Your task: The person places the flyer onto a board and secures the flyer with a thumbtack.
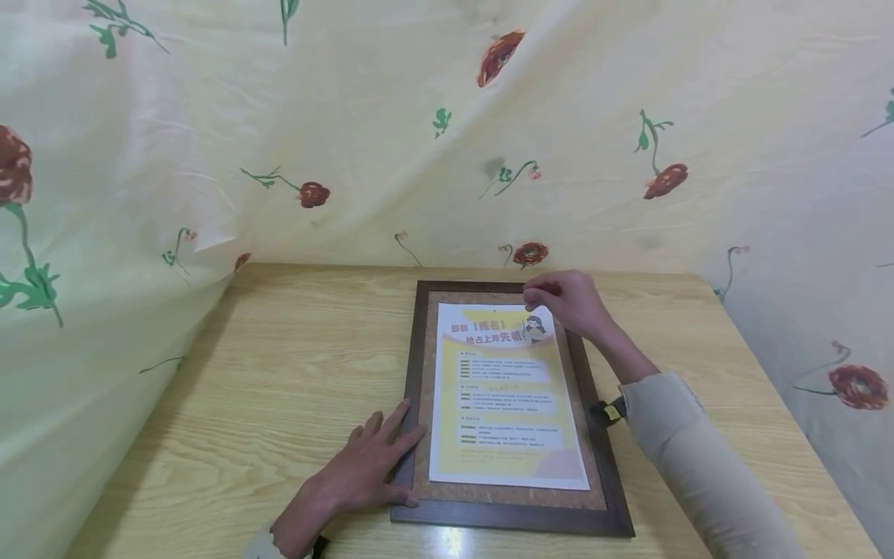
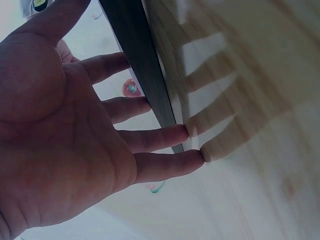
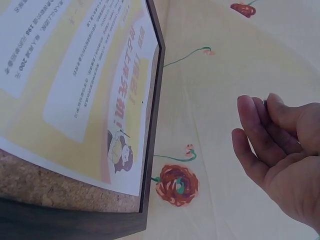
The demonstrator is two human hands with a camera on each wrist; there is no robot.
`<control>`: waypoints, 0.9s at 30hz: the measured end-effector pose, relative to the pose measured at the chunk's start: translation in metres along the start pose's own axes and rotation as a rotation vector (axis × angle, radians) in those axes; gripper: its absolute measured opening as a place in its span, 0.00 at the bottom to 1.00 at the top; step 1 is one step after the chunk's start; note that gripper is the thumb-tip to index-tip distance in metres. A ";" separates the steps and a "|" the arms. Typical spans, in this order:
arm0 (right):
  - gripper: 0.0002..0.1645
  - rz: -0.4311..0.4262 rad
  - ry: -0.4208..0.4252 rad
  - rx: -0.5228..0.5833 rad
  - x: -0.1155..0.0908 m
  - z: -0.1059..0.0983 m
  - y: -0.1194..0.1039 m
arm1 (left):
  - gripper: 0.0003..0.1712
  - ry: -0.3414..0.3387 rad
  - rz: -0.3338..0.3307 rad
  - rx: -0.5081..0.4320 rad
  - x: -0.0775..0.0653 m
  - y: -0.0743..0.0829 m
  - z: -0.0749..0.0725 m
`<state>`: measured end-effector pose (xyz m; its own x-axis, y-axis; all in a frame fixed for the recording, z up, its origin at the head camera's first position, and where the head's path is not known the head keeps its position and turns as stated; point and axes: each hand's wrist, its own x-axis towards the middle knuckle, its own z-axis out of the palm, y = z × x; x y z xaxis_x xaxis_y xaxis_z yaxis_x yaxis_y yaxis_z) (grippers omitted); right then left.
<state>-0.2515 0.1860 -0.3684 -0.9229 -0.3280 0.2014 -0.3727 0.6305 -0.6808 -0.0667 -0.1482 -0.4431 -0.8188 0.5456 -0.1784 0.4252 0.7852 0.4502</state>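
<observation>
A printed yellow-and-white sheet (image 1: 508, 396) lies on a cork board (image 1: 517, 495) with a dark brown frame (image 1: 513, 518). A small dark dot, like a pin head, shows near the sheet's top middle. My left hand (image 1: 363, 466) rests at the frame's left side, fingers spread; in the left wrist view its fingertips (image 2: 192, 156) touch the frame's edge and the tabletop. Above the board's upper right corner is my right hand (image 1: 569, 303), raised off the sheet. Its thumb and fingers pinch a small dark pin-like object (image 3: 265, 103), mostly hidden.
The board lies on a light wood table (image 1: 293, 365). A cream curtain (image 1: 391, 140) with red flowers hangs behind the table and along both sides. A dark wrist strap with a yellow-marked device (image 1: 611, 411) is on my right wrist.
</observation>
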 end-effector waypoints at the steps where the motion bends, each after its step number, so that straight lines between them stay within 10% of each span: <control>1: 0.09 0.000 -0.002 0.003 0.001 0.000 0.000 | 0.55 0.000 0.000 0.002 0.000 0.000 0.000; 27: 0.11 0.145 -0.062 0.068 0.042 0.023 -0.002 | 0.55 -0.012 -0.023 0.025 0.002 -0.001 0.002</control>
<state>-0.2869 0.1546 -0.3749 -0.9580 -0.2814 0.0555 -0.2270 0.6259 -0.7461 -0.0682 -0.1474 -0.4453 -0.8239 0.5307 -0.1988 0.4158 0.8045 0.4242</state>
